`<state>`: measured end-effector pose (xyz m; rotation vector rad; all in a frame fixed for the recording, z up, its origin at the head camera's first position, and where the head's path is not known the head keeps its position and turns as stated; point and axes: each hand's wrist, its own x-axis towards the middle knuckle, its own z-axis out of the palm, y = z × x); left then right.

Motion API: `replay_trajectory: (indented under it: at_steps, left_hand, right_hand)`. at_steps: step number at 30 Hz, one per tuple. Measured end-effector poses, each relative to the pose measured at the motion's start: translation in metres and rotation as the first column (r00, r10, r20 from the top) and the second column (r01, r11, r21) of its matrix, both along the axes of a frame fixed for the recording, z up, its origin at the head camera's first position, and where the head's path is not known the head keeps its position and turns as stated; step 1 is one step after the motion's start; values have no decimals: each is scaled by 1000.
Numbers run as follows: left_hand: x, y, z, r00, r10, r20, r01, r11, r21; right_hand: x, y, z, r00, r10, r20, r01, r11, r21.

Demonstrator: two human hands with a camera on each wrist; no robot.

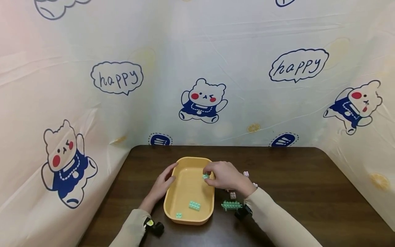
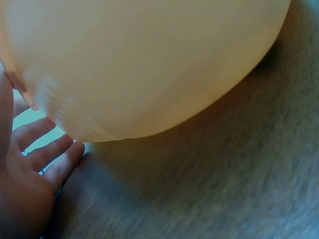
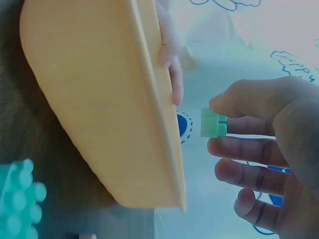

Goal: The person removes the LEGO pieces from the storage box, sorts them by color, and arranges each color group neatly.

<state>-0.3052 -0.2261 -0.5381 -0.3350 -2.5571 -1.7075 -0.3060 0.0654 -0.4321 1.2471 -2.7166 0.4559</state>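
Observation:
A yellow tray [image 1: 188,192] sits on the table with a larger green building block [image 1: 194,206] and a small green building block [image 1: 179,215] at its near end. My left hand [image 1: 162,183] rests at the tray's left rim; relaxed, fairly straight fingers [image 2: 65,162] touch its outer wall. Over the tray's far right part, my right hand [image 1: 223,175] pinches another small green building block [image 3: 209,123] between thumb and index finger. In the right wrist view this block's studs face the palm, and the other fingers are loosely bent.
Right of the tray lies a long green block assembly [image 1: 231,205] with studs on top. Several pale pink blocks, including one pink block [image 1: 232,195] and another pink block [image 1: 246,174], lie near the right forearm. A printed curtain [image 1: 240,103] surrounds the brown table [image 1: 293,192].

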Motion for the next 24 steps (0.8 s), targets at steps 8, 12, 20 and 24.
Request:
replay_trajectory:
  at_steps: [8, 12, 20, 24]
  left_hand:
    - [16, 5, 35, 998, -43, 54, 43, 999, -9]
    - [9, 2, 23, 997, -42, 60, 42, 999, 0]
    - [-2, -1, 0, 1000, -16, 17, 16, 1000, 7]
    - [-1, 0, -1, 1000, -7, 14, 6, 1000, 14]
  right_hand:
    - [14, 22, 1, 998, -23, -53, 22, 1000, -7]
    - [23, 33, -6, 999, -11, -35, 10, 999, -37]
    - [40, 54, -24, 997, 47, -53, -51, 997, -66]
    - [49, 61, -32, 995, 82, -49, -85, 995, -57]
